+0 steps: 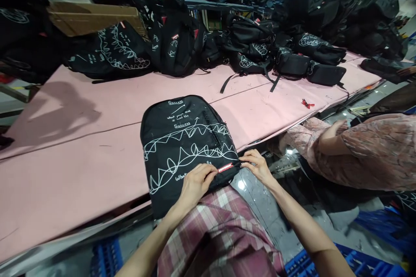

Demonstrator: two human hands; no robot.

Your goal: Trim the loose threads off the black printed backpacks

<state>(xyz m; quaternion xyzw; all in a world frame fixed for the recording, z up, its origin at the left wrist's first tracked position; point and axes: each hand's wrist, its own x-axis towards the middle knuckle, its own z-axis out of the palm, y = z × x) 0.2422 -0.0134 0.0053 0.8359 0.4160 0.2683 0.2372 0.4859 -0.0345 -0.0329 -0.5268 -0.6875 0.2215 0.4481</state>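
Observation:
A black backpack (195,138) with white line drawings and lettering lies front side up at the table's near edge. Part of it overhangs towards my lap. Near its lower right corner sits a small red label (225,167) with pale lettering. My left hand (197,181) is closed, its thumb and fingertips pinching the fabric at the label's left end and covering some of the lettering. At the bag's right corner, my right hand (258,166) pinches the edge between thumb and fingers. Any small part inside that pinch is too small to make out.
Black backpacks (175,45) and smaller black pouches (326,73) line the far side of the pink table (107,125). A cardboard box (94,18) stands behind them. Small red pieces (307,104) lie at right. Another person (373,151) sits to the right; blue plastic crates (357,264) are below.

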